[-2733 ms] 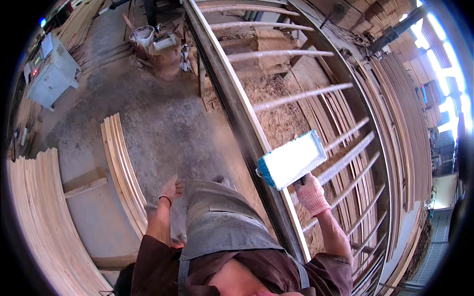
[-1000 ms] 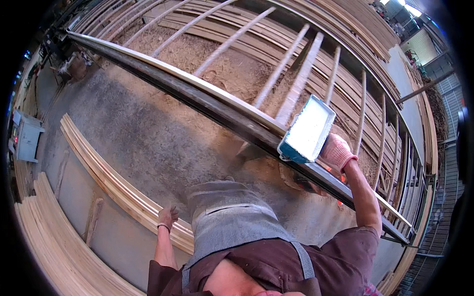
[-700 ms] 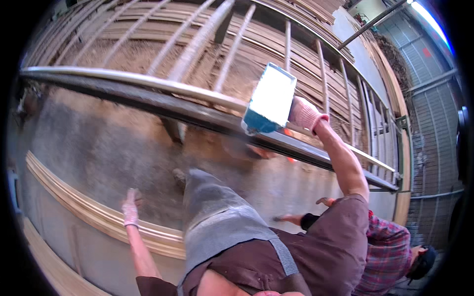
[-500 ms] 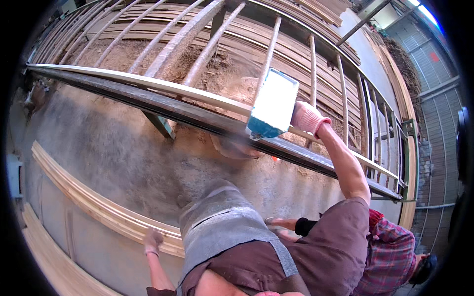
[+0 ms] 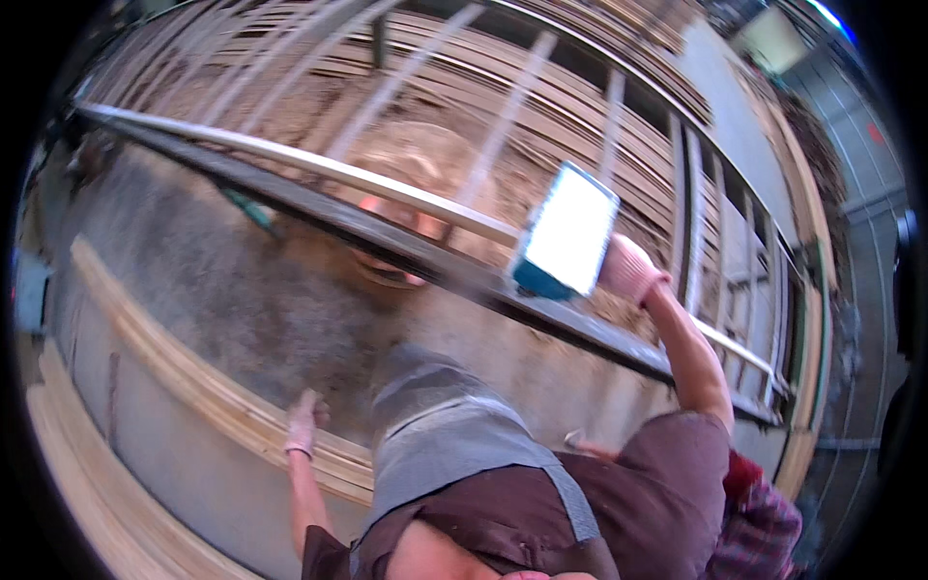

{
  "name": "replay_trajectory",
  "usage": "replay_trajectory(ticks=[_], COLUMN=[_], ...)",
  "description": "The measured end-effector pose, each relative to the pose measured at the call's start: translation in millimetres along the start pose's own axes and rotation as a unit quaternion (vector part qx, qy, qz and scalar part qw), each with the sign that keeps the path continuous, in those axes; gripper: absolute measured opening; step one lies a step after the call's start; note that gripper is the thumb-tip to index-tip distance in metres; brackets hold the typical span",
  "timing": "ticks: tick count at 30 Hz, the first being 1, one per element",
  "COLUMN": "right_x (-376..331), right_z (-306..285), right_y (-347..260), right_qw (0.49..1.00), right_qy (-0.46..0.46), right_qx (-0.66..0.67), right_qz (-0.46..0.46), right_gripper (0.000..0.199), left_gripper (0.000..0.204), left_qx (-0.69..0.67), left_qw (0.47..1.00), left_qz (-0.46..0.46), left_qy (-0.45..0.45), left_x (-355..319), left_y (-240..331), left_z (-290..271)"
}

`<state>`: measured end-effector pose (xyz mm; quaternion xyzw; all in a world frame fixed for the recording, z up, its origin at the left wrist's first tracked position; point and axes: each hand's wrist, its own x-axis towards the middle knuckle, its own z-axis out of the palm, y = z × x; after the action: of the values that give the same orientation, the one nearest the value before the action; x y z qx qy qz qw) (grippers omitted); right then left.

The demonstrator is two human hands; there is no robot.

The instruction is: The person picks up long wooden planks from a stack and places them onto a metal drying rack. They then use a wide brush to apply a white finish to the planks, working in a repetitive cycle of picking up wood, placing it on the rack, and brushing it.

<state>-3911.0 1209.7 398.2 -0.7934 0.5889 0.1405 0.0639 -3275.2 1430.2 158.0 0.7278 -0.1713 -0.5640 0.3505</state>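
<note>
My right hand (image 5: 633,271), in a pale pink knit glove, is closed on the right side of a blue box-shaped container (image 5: 546,282) with a bright white face. The container is tilted over a dark metal rail (image 5: 319,209). A long pale wooden strip (image 5: 387,184) runs along that rail to the container's left side and shows again beyond my right wrist; how they meet is hidden. My left hand (image 5: 307,421), gloved alike, hangs low over a bundle of wooden strips (image 5: 203,377). Its fingers look stretched out, though blurred, and I see nothing in them.
Slanting metal bars (image 5: 507,116) form a rack beyond the rail, with stacked brown boards (image 5: 638,174) behind them. A round container with orange patches (image 5: 391,213) stands beneath the rail. More pale boards (image 5: 97,474) lie at lower left. Another person's plaid sleeve (image 5: 759,527) is close on my right.
My right hand and the blue container have shifted right and slightly down in the picture. My left hand has risen a little, its fingers more extended. The whole view has swung, blurring things.
</note>
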Motion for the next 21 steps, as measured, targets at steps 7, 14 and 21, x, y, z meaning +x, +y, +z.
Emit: replay_trajectory(ticks=[7, 14, 21], right_x=[-125, -248, -379], right_z=[32, 110, 124], right_y=[119, 293, 399], right_qw=[0.948, 0.962, 0.963], right_qy=[-0.049, 0.168, -0.112], right_qx=[-0.287, -0.116, -0.240], right_qz=[-0.130, -0.184, -0.060], right_gripper=[0.015, 0.015, 0.022], left_gripper=[0.035, 0.039, 0.051], left_qx=[-0.052, -0.188, -0.301], left_qw=[0.998, 0.945, 0.904], left_qz=[0.006, -0.251, -0.302], left_qy=[-0.041, 0.088, 0.023], left_x=[-72, -301, -461], left_y=[-79, -378, -516], left_z=[85, 147, 320])
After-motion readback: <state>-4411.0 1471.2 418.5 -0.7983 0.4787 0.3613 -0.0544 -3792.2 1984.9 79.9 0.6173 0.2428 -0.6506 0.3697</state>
